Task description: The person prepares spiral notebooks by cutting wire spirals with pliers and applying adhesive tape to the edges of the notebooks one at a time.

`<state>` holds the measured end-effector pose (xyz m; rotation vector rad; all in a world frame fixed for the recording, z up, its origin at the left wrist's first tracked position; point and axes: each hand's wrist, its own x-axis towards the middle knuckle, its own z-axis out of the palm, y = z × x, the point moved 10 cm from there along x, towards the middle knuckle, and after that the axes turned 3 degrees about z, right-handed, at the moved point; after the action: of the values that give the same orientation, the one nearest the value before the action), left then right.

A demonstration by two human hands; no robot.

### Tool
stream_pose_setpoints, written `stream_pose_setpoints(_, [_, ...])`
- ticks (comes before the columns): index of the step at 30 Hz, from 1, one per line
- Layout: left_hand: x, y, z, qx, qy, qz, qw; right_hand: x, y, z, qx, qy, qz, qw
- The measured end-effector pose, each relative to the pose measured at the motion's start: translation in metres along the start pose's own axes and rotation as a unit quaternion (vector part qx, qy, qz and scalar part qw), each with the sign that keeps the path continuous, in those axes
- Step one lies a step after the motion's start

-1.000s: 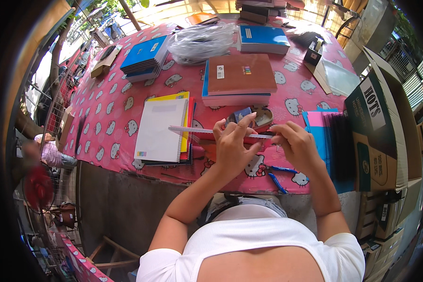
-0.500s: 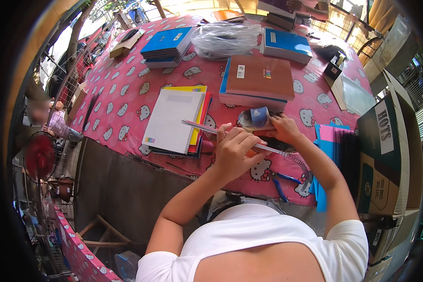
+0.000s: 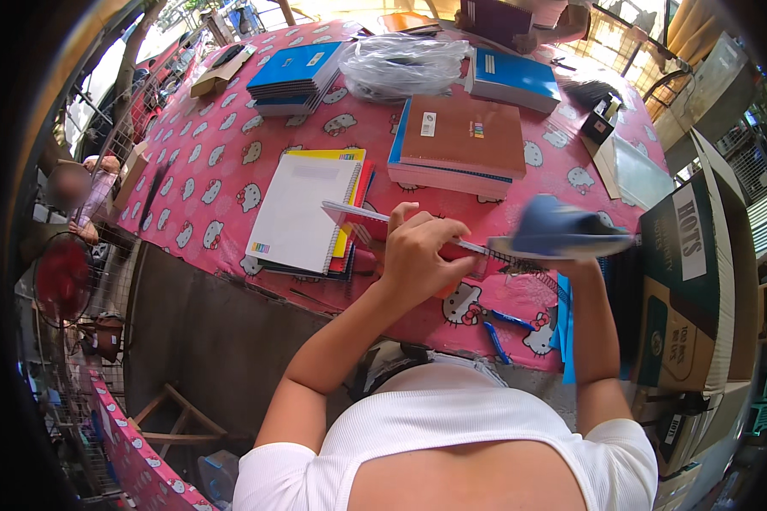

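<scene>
My left hand [image 3: 419, 254] pinches a long thin pale ruler [image 3: 354, 213] that lies slanted over the pink patterned tablecloth [image 3: 213, 170]. Its far end points at a white spiral notebook [image 3: 298, 213]. My right hand [image 3: 581, 271] is raised and mostly hidden behind a blurred blue object [image 3: 562, 232] that it holds up close to the camera. What that object is I cannot tell. A dark spiral binding [image 3: 524, 261] shows just under it. Two blue pens [image 3: 501, 325] lie near the table's front edge.
Stacks of notebooks stand behind: brown [image 3: 462, 140], blue [image 3: 296, 77], another blue [image 3: 516, 78]. A crumpled plastic bag [image 3: 400, 60] lies at the back. A cardboard box [image 3: 686, 281] stands at the right. Left of the table are a person [image 3: 85, 183] and a red fan [image 3: 60, 281].
My right hand has come up off the table with the blue object, which now blurs near the camera. My left hand stays on the ruler. The view has shifted slightly.
</scene>
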<state>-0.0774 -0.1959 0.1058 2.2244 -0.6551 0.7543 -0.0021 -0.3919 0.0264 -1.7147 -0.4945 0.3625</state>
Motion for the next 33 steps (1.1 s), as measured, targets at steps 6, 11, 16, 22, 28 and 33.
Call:
stream_pose_setpoints(6, [-0.004, -0.014, -0.003, -0.081, -0.012, -0.075, 0.994, 0.002, -0.040, 0.025, 0.287, -0.057, -0.076, 0.953])
stream_pose_setpoints(11, [-0.005, -0.014, -0.021, 0.092, -0.033, -0.030, 0.995, 0.039, -0.006, 0.008, -0.165, 0.026, -0.004, 0.986])
stream_pose_setpoints(16, [-0.010, -0.030, -0.039, 0.133, -0.037, -0.096, 0.986, 0.037, -0.013, 0.038, -0.059, 0.016, 0.003, 0.998])
stream_pose_setpoints(22, [-0.017, -0.053, -0.049, 0.149, -0.004, -0.141, 0.979, 0.063, -0.007, 0.057, -0.177, 0.009, 0.022, 0.984])
stream_pose_setpoints(28, [-0.018, -0.074, -0.060, 0.036, 0.041, -0.136, 0.989, 0.084, -0.010, 0.071, -0.067, -0.023, -0.022, 0.997])
stream_pose_setpoints(33, [-0.029, -0.089, -0.080, 0.053, 0.078, -0.156, 0.983, 0.085, -0.054, 0.098, 0.134, -0.065, -0.097, 0.984])
